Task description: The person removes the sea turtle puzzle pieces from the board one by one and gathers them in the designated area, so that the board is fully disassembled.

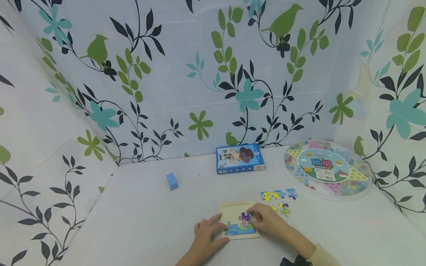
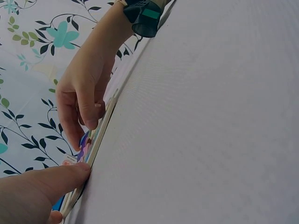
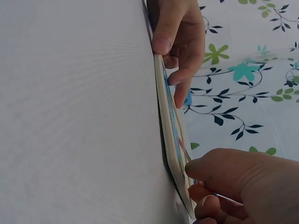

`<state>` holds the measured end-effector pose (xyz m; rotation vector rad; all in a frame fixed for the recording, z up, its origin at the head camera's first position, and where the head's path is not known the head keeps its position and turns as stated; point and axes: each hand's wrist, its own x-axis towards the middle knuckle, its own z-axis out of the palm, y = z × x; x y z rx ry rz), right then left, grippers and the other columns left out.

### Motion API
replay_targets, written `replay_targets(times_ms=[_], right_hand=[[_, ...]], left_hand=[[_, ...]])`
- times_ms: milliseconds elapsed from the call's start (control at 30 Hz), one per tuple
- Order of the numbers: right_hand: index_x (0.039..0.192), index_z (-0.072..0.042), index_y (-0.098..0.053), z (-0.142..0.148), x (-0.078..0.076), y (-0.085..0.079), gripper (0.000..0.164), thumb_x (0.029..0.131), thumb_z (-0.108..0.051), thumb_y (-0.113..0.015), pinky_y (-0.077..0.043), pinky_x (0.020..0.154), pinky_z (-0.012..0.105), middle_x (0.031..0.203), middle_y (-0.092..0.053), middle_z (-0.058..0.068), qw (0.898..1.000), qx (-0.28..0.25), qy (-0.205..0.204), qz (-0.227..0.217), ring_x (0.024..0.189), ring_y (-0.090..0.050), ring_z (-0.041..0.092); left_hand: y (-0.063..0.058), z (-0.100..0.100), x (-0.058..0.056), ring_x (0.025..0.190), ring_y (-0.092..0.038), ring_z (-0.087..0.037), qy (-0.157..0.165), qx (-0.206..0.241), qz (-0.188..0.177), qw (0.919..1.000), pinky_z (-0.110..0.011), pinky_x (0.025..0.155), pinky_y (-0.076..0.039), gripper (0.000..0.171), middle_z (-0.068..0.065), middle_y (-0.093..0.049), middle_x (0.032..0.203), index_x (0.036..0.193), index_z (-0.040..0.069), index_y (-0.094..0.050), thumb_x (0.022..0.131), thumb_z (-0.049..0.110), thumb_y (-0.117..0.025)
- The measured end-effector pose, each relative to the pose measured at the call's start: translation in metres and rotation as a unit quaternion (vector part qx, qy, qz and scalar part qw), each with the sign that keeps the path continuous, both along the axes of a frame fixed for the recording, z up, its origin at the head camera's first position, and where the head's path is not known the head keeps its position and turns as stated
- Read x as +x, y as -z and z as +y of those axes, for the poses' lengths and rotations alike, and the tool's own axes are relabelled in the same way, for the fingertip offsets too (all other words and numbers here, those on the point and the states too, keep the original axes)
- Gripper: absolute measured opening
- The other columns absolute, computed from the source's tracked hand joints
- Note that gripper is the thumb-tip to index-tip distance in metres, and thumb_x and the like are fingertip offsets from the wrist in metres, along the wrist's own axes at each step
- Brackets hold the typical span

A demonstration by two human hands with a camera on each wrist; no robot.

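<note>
A wooden jigsaw puzzle tray (image 1: 234,208) lies on the table, its lower part filled with blue pieces (image 1: 237,229). My left hand (image 1: 209,233) grips the tray's left side, thumb at the near edge and fingers on the left rim. Over the tray's right side, my right hand (image 1: 267,220) pinches a purple puzzle piece (image 1: 245,217), tilted up from the tray in the right wrist view. A pink piece (image 1: 245,223) shows just below it. Several loose puzzle pieces (image 1: 285,212) lie beyond the right hand.
Behind the tray lies a blue game box (image 1: 240,159) near the patterned curtain (image 1: 173,92). A round Chinese checkers set (image 1: 327,168) sits at the back right. A small blue block (image 1: 172,181) rests at the left on the white table (image 1: 143,214).
</note>
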<state>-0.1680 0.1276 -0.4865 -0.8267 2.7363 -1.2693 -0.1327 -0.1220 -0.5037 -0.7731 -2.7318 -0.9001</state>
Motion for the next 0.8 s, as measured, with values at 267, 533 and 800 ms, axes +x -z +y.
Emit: replay_targets(times_ms=[267,533,800], right_hand=[[0.1,-0.005,-0.064,0.001,-0.002,0.0,0.029,0.072,-0.002,-0.067,-0.037,0.049,0.021,0.084,-0.057,-0.006,0.999,-0.026,0.008,0.034,0.056,-0.04,0.003],[0.097,-0.007,-0.065,0.011,-0.004,-0.01,0.03,0.069,0.002,-0.069,-0.036,0.05,0.021,0.086,-0.053,-0.005,0.997,-0.035,0.011,0.064,0.057,-0.039,0.004],[0.101,-0.006,-0.065,0.036,-0.005,-0.018,0.032,0.07,0.002,-0.069,-0.035,0.049,0.02,0.083,-0.052,0.0,0.996,-0.025,0.024,0.087,0.057,-0.038,0.003]], left_hand=[[-0.002,-0.002,-0.001,0.081,-0.037,-0.008,-0.003,-0.008,-0.005,0.9999,-0.044,0.073,-0.021,0.027,-0.007,-0.05,0.125,0.094,0.027,-0.062,0.077,0.048,-0.062],[0.0,-0.001,0.0,0.081,-0.037,-0.008,-0.001,0.005,-0.009,0.9999,-0.044,0.074,-0.021,0.027,-0.007,-0.049,0.126,0.095,0.027,-0.063,0.077,0.047,-0.062],[0.001,-0.001,0.001,0.08,-0.036,-0.007,0.004,0.012,-0.011,0.9999,-0.044,0.073,-0.02,0.027,-0.007,-0.049,0.126,0.095,0.027,-0.063,0.076,0.046,-0.063]])
